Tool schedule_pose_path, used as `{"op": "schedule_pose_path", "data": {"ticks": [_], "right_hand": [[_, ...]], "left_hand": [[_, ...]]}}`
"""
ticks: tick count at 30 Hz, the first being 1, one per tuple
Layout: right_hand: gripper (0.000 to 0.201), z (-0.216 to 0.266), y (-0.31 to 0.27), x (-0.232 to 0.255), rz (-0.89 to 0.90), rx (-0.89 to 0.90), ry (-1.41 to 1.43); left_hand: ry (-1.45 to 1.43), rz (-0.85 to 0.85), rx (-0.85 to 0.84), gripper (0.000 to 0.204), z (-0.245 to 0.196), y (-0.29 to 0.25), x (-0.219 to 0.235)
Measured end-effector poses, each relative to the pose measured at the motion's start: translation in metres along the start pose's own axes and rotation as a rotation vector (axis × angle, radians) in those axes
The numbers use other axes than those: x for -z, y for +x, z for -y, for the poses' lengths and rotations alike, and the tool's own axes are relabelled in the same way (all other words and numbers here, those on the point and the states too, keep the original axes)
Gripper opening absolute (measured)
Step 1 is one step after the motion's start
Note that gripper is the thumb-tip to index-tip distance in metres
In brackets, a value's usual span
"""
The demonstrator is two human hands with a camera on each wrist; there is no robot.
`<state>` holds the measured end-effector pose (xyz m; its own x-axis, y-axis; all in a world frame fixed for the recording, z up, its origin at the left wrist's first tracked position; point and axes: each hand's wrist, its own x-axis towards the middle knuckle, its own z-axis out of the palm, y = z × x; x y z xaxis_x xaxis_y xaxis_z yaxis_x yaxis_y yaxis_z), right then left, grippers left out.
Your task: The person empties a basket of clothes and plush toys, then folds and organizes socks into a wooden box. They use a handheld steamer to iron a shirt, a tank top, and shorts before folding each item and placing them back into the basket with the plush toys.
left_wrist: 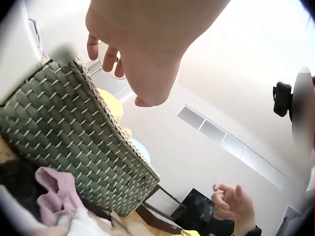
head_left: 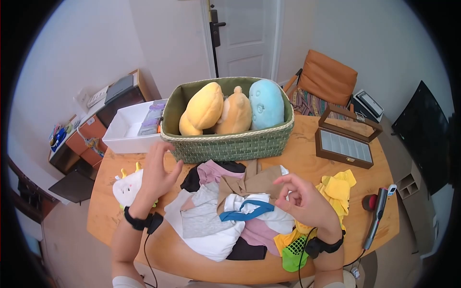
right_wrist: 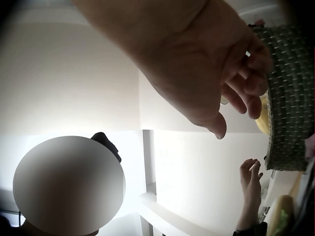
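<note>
My left hand (head_left: pixel 157 173) is raised in front of the left end of a green woven basket (head_left: pixel 230 150), thumb and fingers spread apart with nothing between them. Over the right side of a heap of clothes hovers my right hand (head_left: pixel 307 204), its fingers loosely bent and holding nothing. The heap has a grey and white top (head_left: pixel 204 218), a brown garment (head_left: pixel 235 186), a white piece with a blue band (head_left: pixel 257 211) and mauve cloth (head_left: pixel 259 235). Inside the basket sit a yellow plush toy (head_left: pixel 204 108), a tan plush (head_left: pixel 235 115) and a light blue plush (head_left: pixel 266 105).
A white plush (head_left: pixel 128 187) lies beside my left forearm. At the back left stands a white bin (head_left: pixel 127 127). Yellow cloth (head_left: pixel 338 189), a brown display box (head_left: pixel 343 146) and a dark stick-like device (head_left: pixel 376 218) are on the right. Green mesh cloth (head_left: pixel 294 252) lies near the front edge.
</note>
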<state>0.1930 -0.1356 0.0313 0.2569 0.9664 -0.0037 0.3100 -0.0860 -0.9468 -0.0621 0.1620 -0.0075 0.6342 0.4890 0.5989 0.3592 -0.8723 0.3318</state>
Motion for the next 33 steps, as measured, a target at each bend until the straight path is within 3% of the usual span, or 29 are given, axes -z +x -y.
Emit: {"op": "schedule_pose_path", "data": {"ticks": [1,3,6,7,8,10,11,12,15,19,21,22,24,28,30,32,33], "right_hand": [[0.040,0.000,0.000,-0.001,0.006,-0.005,-0.001],[0.040,0.000,0.001,-0.003,0.039,-0.012,-0.008],[0.039,0.002,0.002,-0.009,0.036,-0.055,0.033],[0.039,0.003,0.003,-0.011,0.060,-0.047,0.036],[0.038,0.003,0.002,-0.011,0.058,-0.051,0.010],[0.037,0.003,0.003,-0.014,0.087,-0.046,-0.011],[0.037,0.003,0.002,-0.016,0.071,-0.047,-0.004],[0.037,0.002,0.001,-0.018,0.049,-0.052,0.001],[0.037,0.000,0.000,-0.023,0.080,-0.043,0.009],[0.038,0.001,-0.002,-0.025,0.143,-0.010,-0.067],[0.039,0.003,-0.005,-0.026,0.154,-0.013,-0.099],[0.040,0.003,-0.006,-0.025,0.178,-0.014,-0.130],[0.041,0.000,-0.006,-0.025,0.180,0.006,-0.115],[0.052,-0.005,0.002,-0.033,0.280,0.027,-0.083],[0.063,-0.005,0.004,-0.045,0.291,0.004,0.025],[0.074,-0.013,0.007,-0.060,0.300,-0.023,0.133],[0.083,-0.022,0.009,-0.067,0.307,0.074,0.298]], "left_hand": [[-0.001,0.002,0.007,0.043,0.004,-0.014,0.010],[0.154,0.204,0.136,0.046,0.019,-0.038,0.029],[0.325,0.233,0.267,0.051,0.054,-0.066,0.055],[0.350,0.262,0.348,0.071,0.076,-0.079,0.062],[0.370,0.254,0.371,0.071,0.086,-0.085,0.071],[0.225,0.539,0.627,0.095,0.103,-0.091,0.088],[0.170,0.493,0.616,0.108,0.110,-0.095,0.090],[0.177,0.489,0.636,0.108,0.109,-0.099,0.095],[0.339,0.502,0.354,0.097,0.089,-0.102,0.087],[0.511,0.520,0.289,0.092,0.054,-0.098,0.078],[0.500,0.407,0.235,0.086,0.055,-0.101,0.076],[0.498,0.408,0.222,0.086,0.054,-0.099,0.077],[0.198,0.366,0.444,0.082,0.050,-0.093,0.082],[0.035,0.301,0.419,0.080,-0.012,-0.075,0.083],[0.022,0.264,0.149,0.082,-0.051,-0.069,0.074],[0.038,0.322,-0.014,0.085,-0.090,-0.059,0.067],[0.031,0.322,-0.015,0.085,-0.107,-0.054,0.059]]}}
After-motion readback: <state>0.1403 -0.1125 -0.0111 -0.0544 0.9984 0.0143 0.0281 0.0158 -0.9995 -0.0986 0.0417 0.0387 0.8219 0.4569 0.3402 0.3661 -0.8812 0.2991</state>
